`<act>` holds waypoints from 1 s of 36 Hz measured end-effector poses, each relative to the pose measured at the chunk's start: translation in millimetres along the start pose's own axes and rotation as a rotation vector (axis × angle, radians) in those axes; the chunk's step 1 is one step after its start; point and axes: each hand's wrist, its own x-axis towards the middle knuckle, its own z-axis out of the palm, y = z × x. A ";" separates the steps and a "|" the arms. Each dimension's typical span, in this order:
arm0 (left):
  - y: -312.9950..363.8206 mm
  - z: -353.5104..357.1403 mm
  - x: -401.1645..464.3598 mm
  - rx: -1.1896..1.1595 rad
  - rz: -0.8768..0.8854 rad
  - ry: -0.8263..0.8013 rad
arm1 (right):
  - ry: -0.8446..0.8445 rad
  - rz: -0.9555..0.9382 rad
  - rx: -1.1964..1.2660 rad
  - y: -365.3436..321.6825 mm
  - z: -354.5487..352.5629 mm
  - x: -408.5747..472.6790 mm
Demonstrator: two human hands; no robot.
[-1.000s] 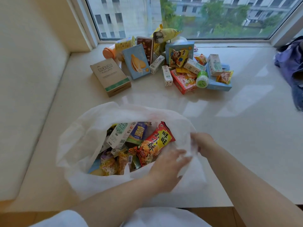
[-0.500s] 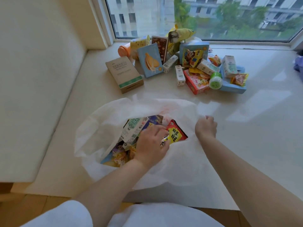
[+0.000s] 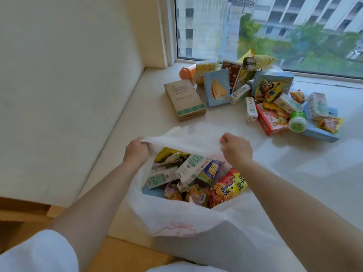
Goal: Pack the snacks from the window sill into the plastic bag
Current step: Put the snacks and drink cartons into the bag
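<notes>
Snacks (image 3: 196, 173) are lying packed inside the plastic bag (image 3: 176, 218), just below both grips. Left hand (image 3: 135, 152) and right hand (image 3: 236, 148) are each fisting tight on the bag's far rim, forearms reaching forward, stretching the mouth wide. More snacks are piled beyond the right hand on the window sill (image 3: 216, 124).

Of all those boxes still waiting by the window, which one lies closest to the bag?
The brown cardboard box with the green stripe, lying flat at the pile's left edge. It sits apart from the colourful boxes, nearest the white plastic bag.
</notes>
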 end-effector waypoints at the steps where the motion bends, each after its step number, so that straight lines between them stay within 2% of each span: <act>1: -0.5 -7.4 6.5 -0.110 -0.068 -0.005 | 0.022 0.034 0.165 -4.9 -5.5 4.3; 3: -4.4 -16.4 18.5 -0.332 -0.204 -0.051 | 0.081 0.051 0.337 -13.2 -10.1 16.0; 5: -7.2 -18.0 29.2 -0.435 -0.313 -0.070 | 0.153 0.008 0.335 -22.5 -11.2 20.5; 7: -4.1 -15.8 34.4 -0.415 -0.341 -0.060 | 0.265 -0.100 0.183 -28.0 -5.6 19.2; 9: 0.3 -11.2 38.0 -0.260 -0.261 0.005 | 0.400 -0.307 -0.010 -32.1 2.2 12.5; 11: 2.8 -6.5 35.0 -0.071 -0.142 0.093 | 0.438 -0.562 -0.089 -36.9 10.3 -2.5; 13: 2.3 -2.0 28.0 0.160 0.061 0.200 | 0.335 -0.768 -0.177 -38.8 23.3 -19.3; 14: 1.8 0.9 23.3 0.275 0.205 0.244 | 0.247 -0.810 -0.238 -37.9 30.8 -27.0; 18: -3.2 22.1 13.0 0.488 0.814 0.300 | -0.119 -0.795 -0.424 -22.6 58.2 -49.4; 21: 1.0 37.9 -0.3 0.538 1.045 0.215 | -0.278 -0.804 -0.389 -7.3 62.9 -66.6; 23: 3.8 47.0 -5.9 0.550 1.071 0.172 | -0.350 -0.850 -0.372 1.8 63.9 -80.3; 26: 7.4 58.8 -9.1 0.580 0.995 0.101 | -0.429 -0.944 -0.414 12.7 65.3 -96.4; 28: 12.4 65.0 -10.3 0.606 0.940 0.046 | -0.406 -0.976 -0.379 19.1 64.3 -99.6; 31: 24.9 74.9 -14.4 0.665 0.906 -0.005 | -0.290 -0.954 -0.381 27.4 57.4 -92.6; 36: 48.9 92.7 -15.9 0.798 0.898 -0.095 | 0.042 -0.738 -0.328 38.1 44.6 -63.2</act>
